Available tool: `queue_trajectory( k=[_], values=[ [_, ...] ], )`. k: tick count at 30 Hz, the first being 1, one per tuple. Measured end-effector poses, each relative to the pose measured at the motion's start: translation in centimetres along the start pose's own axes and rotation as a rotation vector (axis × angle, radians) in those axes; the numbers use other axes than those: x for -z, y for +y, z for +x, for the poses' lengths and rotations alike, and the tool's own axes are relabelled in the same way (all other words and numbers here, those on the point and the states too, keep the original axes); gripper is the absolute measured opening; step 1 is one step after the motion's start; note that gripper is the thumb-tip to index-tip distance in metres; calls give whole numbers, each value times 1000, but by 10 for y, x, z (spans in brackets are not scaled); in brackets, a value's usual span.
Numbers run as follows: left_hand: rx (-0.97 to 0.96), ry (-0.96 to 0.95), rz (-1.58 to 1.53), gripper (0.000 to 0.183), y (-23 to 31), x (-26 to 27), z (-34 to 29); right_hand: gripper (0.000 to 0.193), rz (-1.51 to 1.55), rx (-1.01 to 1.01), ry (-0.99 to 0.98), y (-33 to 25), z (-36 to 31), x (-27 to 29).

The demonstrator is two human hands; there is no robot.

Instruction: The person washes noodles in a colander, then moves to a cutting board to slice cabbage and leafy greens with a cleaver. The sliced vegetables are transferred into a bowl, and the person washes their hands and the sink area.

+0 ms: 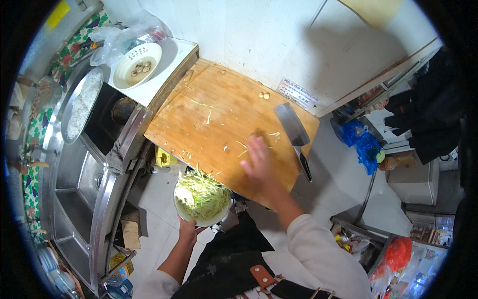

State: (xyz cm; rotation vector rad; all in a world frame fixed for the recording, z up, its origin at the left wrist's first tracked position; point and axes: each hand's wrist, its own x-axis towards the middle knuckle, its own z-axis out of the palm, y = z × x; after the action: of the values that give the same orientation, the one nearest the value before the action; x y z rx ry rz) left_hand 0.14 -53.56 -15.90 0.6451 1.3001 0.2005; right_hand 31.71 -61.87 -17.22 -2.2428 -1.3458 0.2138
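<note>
Head view: nearest, the left hand (187, 230) grips a white bowl (203, 223) by its near side, the fingers underneath mostly hidden. The bowl is heaped with pale green shreds (205, 197) and sits at the near edge of the wooden board (172, 119), about midway between the left corner and the near corner; whether bowl and board touch is unclear.

The right hand (257, 159), blurred, reaches over the board, flat with fingers stretched toward the far edge, nothing seen in its grasp; contact with the wood is hard to judge. A few loose shreds (242, 145) lie at mixed angles by its fingertips, so this hand is the nearer to them. From it, the round bowl lies left and nearer, past the near edge.

Farther right, a knife (294, 128) points its blade at the far edge, its handle jutting past the right edge. Two pale rounds (267, 95) lie by the far edge, close to the wall (249, 40).
</note>
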Motion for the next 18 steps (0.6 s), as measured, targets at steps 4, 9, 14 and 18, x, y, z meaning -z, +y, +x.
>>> queue_trajectory(
  k=[4, 9, 14, 18],
  values=[
    [3, 40, 2, 70, 0, 3, 1, 82, -200, -111, 111, 20, 35, 11],
    [19, 54, -26, 76, 0, 3, 2, 89, 95, 315, -89, -72, 26, -44],
    [9, 26, -71, 72, -1, 5, 2, 69, 180, 437, -157, -84, 69, -36],
    [-4, -1, -93, 68, -4, 10, 4, 57, -297, 395, -14, -31, 198, -25]
  ],
)
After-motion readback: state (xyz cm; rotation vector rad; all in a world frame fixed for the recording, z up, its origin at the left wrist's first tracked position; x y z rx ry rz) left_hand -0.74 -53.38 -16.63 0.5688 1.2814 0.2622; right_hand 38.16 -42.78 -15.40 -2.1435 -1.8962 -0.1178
